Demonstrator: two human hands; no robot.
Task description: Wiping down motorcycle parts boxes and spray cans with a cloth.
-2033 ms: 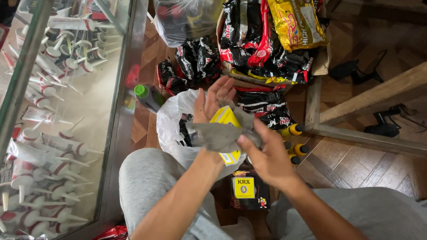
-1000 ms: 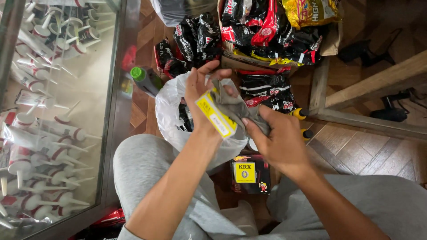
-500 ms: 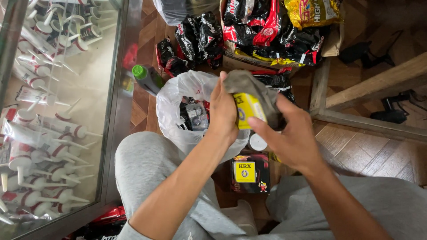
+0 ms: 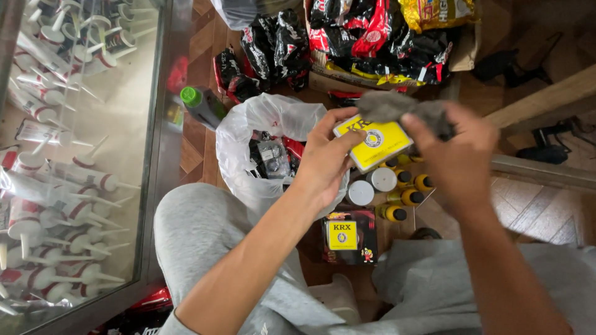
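- Above my lap, I am holding a yellow packet (image 4: 372,144) in my left hand (image 4: 326,162), thumb and fingers closed around its left edge, its face tilted up toward me.
- My right hand (image 4: 456,160) is pinching a grey rag (image 4: 397,108), fingers closed on it, and the rag is lying over the packet's top edge, touching it.
- I am judging this to be the wiping step: the rag is cleaning the packet's surface. The next move, as I judge it, calls for a steady left grip while the rag is drawn across the face without knocking the packet loose.
- Below my hands, a white plastic bag (image 4: 261,121) is standing open on the floor; dark packets with some red are lying inside it, too jumbled to tell apart.
- A cardboard box (image 4: 462,53) at the top is brimming with black, red and yellow packets.
- Small bottles (image 4: 403,195) with yellow bodies and black or white caps are standing just beside the bag, under the packet.
- A black packet (image 4: 349,239) with a yellow label is lying between my knees.
- On my left, a glass case (image 4: 155,155) is showing many white tubes (image 4: 56,180) with long nozzles, piled loosely.
- A green-capped bottle (image 4: 202,105) is lying near the case.
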